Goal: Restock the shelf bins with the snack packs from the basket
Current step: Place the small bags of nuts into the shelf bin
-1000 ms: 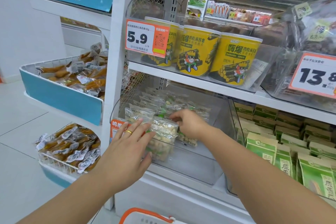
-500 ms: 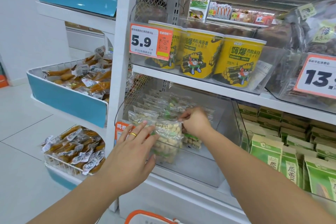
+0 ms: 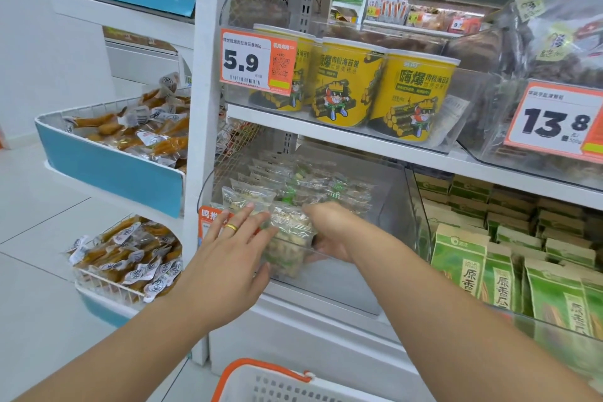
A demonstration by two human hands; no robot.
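Observation:
A clear snack pack of pale nuts and green bits stands upright at the front of the clear shelf bin. My right hand reaches down inside the bin and grips the pack's right side; its fingertips are hidden behind the pack. My left hand, with a gold ring, lies with spread fingers against the pack's left side at the bin's front. More packs of the same kind stand in rows behind. The white basket with an orange handle shows at the bottom edge.
Yellow tubs sit on the shelf above, behind a 5.9 price tag. Green paper bags fill the bin to the right. Wire bins of orange-brown snack packs stand to the left beyond a white upright post.
My right hand has dropped from the top of the rows to the front pack's right side, lower in the bin. My left hand stays spread on the pack's left.

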